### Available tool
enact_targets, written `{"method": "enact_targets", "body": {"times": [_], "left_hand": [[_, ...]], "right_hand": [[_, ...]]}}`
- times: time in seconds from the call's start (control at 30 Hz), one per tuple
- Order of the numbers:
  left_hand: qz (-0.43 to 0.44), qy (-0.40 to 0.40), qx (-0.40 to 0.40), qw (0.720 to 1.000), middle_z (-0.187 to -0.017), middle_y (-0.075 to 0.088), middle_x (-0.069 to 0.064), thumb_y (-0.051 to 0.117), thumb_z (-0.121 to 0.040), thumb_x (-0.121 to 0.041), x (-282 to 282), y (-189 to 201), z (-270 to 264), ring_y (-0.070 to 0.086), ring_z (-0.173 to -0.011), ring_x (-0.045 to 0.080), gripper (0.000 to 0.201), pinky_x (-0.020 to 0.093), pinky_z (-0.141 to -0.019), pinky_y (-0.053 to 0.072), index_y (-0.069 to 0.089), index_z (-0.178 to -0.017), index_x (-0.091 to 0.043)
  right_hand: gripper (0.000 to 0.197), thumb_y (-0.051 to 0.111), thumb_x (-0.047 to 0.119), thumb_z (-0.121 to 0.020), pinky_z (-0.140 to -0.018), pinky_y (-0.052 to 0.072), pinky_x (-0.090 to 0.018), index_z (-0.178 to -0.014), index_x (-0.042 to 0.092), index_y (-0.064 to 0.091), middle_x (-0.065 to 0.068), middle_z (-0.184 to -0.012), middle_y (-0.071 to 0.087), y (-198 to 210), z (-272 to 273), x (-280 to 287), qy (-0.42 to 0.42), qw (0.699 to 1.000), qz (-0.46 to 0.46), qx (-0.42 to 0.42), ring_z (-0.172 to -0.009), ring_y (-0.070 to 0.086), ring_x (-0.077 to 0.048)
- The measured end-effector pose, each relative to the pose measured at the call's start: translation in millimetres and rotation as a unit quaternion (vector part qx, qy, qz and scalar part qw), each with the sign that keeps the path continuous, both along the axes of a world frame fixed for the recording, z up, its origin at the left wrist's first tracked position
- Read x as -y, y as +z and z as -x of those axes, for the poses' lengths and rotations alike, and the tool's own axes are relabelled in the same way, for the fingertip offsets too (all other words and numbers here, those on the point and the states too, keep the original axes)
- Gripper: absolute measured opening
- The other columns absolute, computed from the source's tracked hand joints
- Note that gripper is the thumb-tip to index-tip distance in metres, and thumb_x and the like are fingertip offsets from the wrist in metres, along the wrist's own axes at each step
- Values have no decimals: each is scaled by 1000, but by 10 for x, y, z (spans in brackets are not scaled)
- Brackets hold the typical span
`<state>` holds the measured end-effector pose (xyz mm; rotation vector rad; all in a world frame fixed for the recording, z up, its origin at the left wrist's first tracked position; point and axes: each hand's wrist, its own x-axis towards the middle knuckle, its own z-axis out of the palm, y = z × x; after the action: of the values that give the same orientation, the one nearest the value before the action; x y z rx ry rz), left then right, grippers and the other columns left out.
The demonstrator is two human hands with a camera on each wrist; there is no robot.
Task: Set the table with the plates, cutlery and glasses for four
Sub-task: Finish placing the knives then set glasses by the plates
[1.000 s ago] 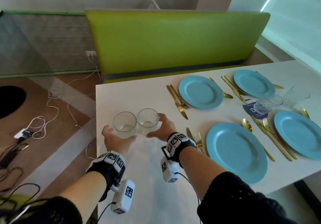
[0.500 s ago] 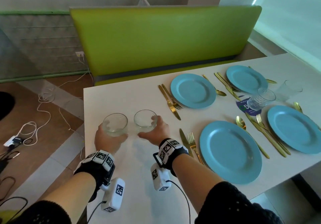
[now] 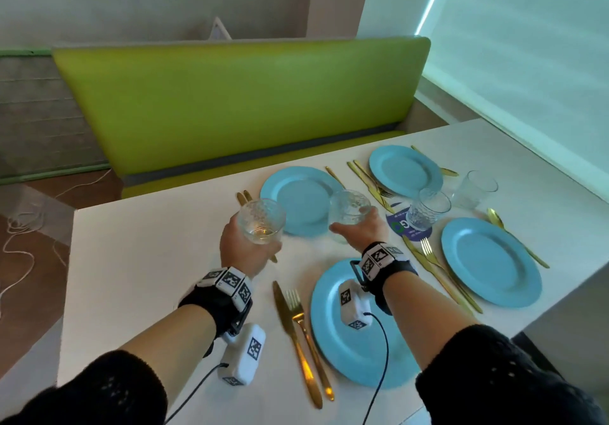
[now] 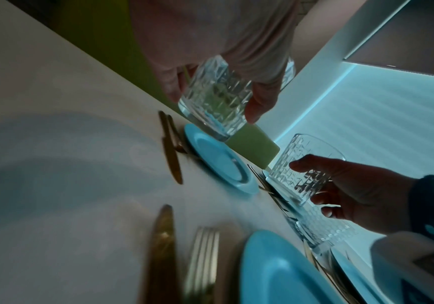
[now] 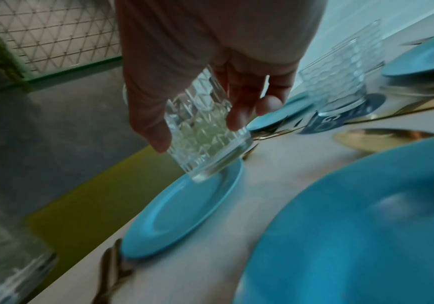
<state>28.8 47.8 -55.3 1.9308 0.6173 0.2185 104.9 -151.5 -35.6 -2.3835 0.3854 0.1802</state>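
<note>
My left hand point(image 3: 255, 239) grips a cut-glass tumbler point(image 3: 262, 220) in the air, just left of the far-left blue plate point(image 3: 304, 208) and above its gold cutlery. My right hand point(image 3: 352, 224) grips a second tumbler point(image 3: 348, 208) over that plate's right edge. The left wrist view shows the left tumbler point(image 4: 216, 98) between thumb and fingers; the right wrist view shows the right tumbler point(image 5: 205, 133) tilted above the plate point(image 5: 184, 214). Three more blue plates point(image 3: 403, 169) point(image 3: 491, 261) point(image 3: 333, 332) lie on the white table point(image 3: 138, 276), each with gold cutlery beside it.
Two more glasses stand between the right-hand plates: one point(image 3: 426, 208) on a blue round coaster point(image 3: 398, 228), one point(image 3: 474, 188) beyond it. A gold knife and fork point(image 3: 298, 329) lie left of the near plate. A green bench point(image 3: 237, 101) runs behind the table.
Both hands have lifted their glasses off the table's left part and carried them right and away from me, up to the far-left plate.
</note>
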Motion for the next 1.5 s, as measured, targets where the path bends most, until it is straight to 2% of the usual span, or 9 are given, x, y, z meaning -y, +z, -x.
{"method": "enact_targets", "body": {"times": [0.1, 0.23, 0.37, 0.47, 0.93, 1.1, 1.33, 1.4, 1.5], "left_hand": [[19, -14, 1, 1000, -127, 60, 4, 86, -56, -18, 297, -53, -203, 57, -118, 23, 83, 25, -94, 45, 50, -130, -17], [20, -42, -13, 999, -134, 54, 4, 86, -57, -17, 596, -130, -398, 53, -123, 22, 86, 23, -97, 40, 47, -134, -15], [18, -58, -30, 998, -133, 54, 3, 87, -55, -20, 768, -233, -530, 52, -123, 20, 89, 32, -103, 44, 46, -133, -18], [19, -63, -36, 997, -132, 54, 1, 87, -55, -21, 835, -300, -595, 52, -123, 19, 89, 32, -103, 44, 46, -133, -18], [20, -65, -54, 996, -135, 53, 1, 88, -55, -22, 816, -434, -710, 52, -124, 18, 90, 26, -100, 41, 45, -134, -17], [19, -76, -64, 995, -135, 53, 1, 88, -54, -24, 769, -452, -666, 52, -125, 18, 91, 30, -103, 43, 45, -134, -18], [21, -94, -71, 993, -134, 55, 3, 89, -52, -20, 693, -405, -543, 53, -125, 19, 93, 28, -101, 42, 46, -134, -15], [27, -101, -76, 992, -134, 55, 3, 89, -50, -20, 672, -393, -481, 53, -124, 19, 95, 25, -98, 42, 46, -134, -14], [17, -113, -88, 990, -134, 55, 2, 87, -56, -14, 649, -383, -388, 53, -124, 18, 88, 19, -92, 38, 47, -134, -15]], "right_hand": [[79, 79, 37, -67, -96, 44, -34, -132, 12, 41, -12, -127, 57, -65, -204, 334, -30, 1000, 5, -8, -117, 54, -28], [84, 78, 37, -66, -101, 43, -36, -135, 11, 38, -12, -129, 55, -207, -401, 643, -43, 998, 24, -24, -120, 52, -29], [88, 80, 43, -60, -100, 45, -39, -131, 13, 39, -13, -127, 55, -342, -527, 788, -51, 997, 39, -38, -119, 52, -30], [87, 81, 42, -59, -100, 45, -38, -130, 12, 40, -13, -127, 54, -412, -589, 831, -46, 998, 38, -37, -119, 51, -30], [89, 84, 35, -60, -103, 40, -36, -133, 11, 38, -10, -128, 55, -603, -663, 875, -49, 999, -8, -21, -122, 49, -28], [96, 86, 38, -58, -105, 39, -36, -136, 11, 37, -10, -131, 54, -606, -626, 897, -48, 998, -10, -27, -124, 48, -27], [105, 87, 39, -56, -101, 40, -36, -139, 12, 29, -13, -130, 53, -506, -587, 971, -6, 999, 7, -40, -122, 49, -30], [111, 87, 39, -57, -104, 38, -36, -144, 11, 23, -14, -136, 49, -452, -568, 988, 5, 999, 15, -42, -127, 46, -31], [118, 86, 39, -58, -106, 36, -35, -148, 11, 15, -14, -141, 45, -389, -544, 998, 13, 999, 21, -49, -131, 43, -31]]}}
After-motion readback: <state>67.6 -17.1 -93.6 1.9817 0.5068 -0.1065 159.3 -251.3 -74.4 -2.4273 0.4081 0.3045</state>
